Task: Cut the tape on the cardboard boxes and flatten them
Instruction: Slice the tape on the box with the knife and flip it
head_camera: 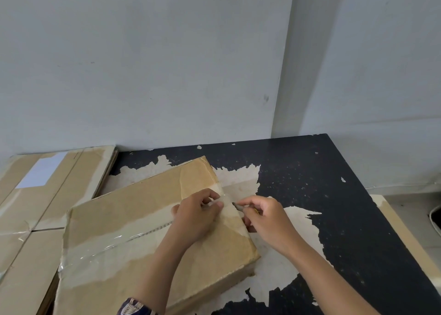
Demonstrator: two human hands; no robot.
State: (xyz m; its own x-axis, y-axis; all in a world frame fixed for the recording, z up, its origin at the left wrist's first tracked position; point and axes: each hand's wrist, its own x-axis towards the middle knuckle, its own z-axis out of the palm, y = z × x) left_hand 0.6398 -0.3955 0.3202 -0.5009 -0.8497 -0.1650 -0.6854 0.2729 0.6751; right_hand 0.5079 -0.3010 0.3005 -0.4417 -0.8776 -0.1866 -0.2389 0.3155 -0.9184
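Head view. A taped cardboard box [152, 238] lies on the worn black table [334, 195], its left part overlapping a stack of flattened boxes [47, 195]. The left hand [198, 214] pinches the clear tape [114, 240] at the box's right edge; the right hand [265, 221] grips a small cutter [238, 207], tip at that edge. The box is probably light, stiff and easily dented, best held flat beside the seam. Its contents are hidden.

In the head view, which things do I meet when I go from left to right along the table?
Stack of flattened boxes → taped cardboard box → left hand → cutter → right hand → bare dark tabletop.
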